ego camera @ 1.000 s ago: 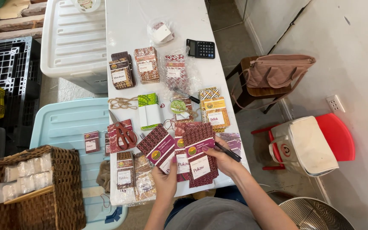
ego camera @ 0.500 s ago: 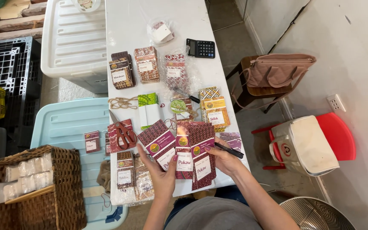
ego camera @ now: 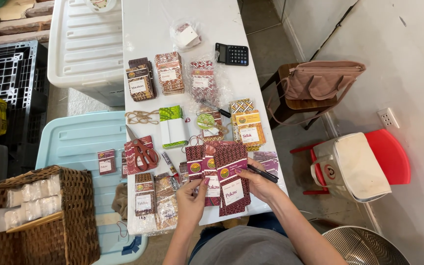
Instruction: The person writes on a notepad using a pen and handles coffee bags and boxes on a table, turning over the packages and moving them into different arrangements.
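My left hand (ego camera: 191, 195) and my right hand (ego camera: 257, 184) hold a fan of maroon patterned packets with white labels (ego camera: 217, 174) above the near edge of the white table (ego camera: 148, 29). The left hand grips the left side of the fan from below. My right hand pinches the right packet and also holds a black pen (ego camera: 262, 172) that sticks out to the right. Red scissors (ego camera: 142, 148) lie on a maroon packet to the left of the fan.
Stacks of patterned packets (ego camera: 169, 73), a green-and-white packet (ego camera: 173, 126), twine (ego camera: 141, 117) and a black calculator (ego camera: 231, 54) lie on the table. A wicker basket (ego camera: 69, 216) sits on a light blue bin at left. A bag on a stool (ego camera: 320, 81) and a red chair (ego camera: 391, 157) stand at right.
The fanned packets have closed up from a wide spread into a tighter, upright bunch. My left hand has shifted right under them.
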